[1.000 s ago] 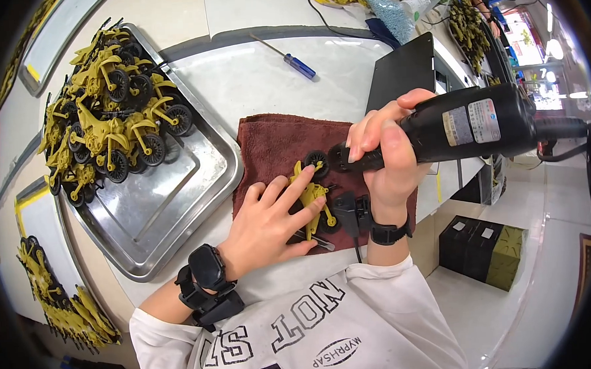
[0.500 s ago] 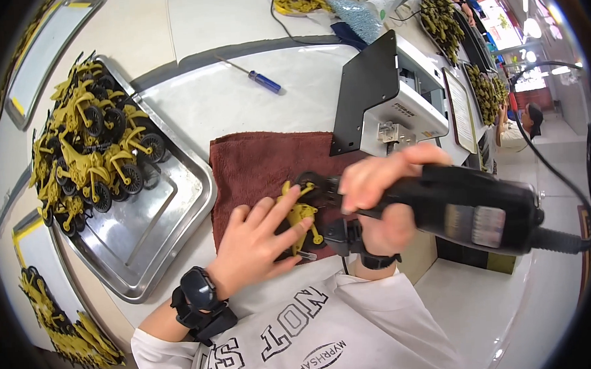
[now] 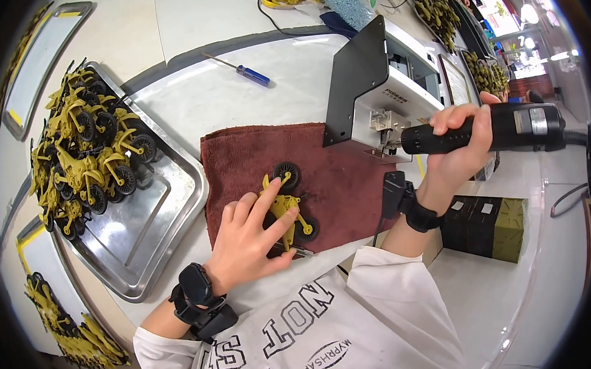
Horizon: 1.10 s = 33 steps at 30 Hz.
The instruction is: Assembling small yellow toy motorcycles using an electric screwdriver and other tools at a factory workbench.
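Note:
A yellow toy motorcycle (image 3: 286, 206) with black wheels lies on its side on a brown-red towel (image 3: 358, 188). My left hand (image 3: 245, 243) holds it down there, index and middle fingers spread across the fork and body, thumb by its lower end. My right hand (image 3: 461, 134) is wrapped round a black electric screwdriver (image 3: 520, 127), held level. Its tip meets the metal outlet on the front of a white screw feeder (image 3: 397, 97) with a black side plate; whether a screw sits on the bit is too small to tell.
On the left, a metal tray (image 3: 140, 254) bears a heap of yellow toy motorcycles (image 3: 83, 161). A blue-handled screwdriver (image 3: 251, 75) lies beyond the towel. More yellow parts (image 3: 61, 320) sit at lower left. A cable runs off the electric screwdriver at right; a box (image 3: 485, 229) stands below.
My right hand has lifted the electric screwdriver off the toy motorcycle and carried it right and away from me to the screw feeder. The left hand stays on the toy.

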{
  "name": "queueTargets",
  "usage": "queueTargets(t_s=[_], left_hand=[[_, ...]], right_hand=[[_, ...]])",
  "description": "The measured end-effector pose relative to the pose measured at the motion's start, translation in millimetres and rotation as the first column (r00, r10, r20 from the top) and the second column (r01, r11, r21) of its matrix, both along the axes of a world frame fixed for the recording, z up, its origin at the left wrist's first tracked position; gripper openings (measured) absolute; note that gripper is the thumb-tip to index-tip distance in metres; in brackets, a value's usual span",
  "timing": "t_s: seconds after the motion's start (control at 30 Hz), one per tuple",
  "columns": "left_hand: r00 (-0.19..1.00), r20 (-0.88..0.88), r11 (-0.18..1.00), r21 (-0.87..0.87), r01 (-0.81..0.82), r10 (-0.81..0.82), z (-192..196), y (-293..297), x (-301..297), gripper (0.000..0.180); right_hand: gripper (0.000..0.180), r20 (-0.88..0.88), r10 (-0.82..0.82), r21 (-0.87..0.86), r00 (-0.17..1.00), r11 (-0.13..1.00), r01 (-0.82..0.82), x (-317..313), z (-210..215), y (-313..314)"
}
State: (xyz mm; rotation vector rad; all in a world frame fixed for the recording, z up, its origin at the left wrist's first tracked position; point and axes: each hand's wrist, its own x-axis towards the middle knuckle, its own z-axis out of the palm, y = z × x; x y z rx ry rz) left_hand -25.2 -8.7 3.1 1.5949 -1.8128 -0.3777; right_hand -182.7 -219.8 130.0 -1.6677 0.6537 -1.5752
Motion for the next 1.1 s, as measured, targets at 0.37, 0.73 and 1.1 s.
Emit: queueTargets(t_s=[0.37,0.73,1.1], left_hand=[[1.0,0.01,0.998,0.065,0.006,-0.006,5.5,5.7,4.1,0.063],[0.999,-0.048,0.999,0.05,0.006,-0.003,-0.3,10.2,6.5,0.065],[0.998,-0.058,0.999,0.032,-0.003,0.005,-2.3,7.6,4.8,0.063]], right_hand=[[0.053,0.188,0.634,0.013,0.75,0.762,-0.648,3.1,-24.3,98.3],[0.059,0.094,0.836,0.102,0.54,0.531,-0.841,18.8,-49.0,123.0],[0.052,0.037,0.843,0.086,0.537,0.533,-0.842,31.8,-52.9,124.7]])
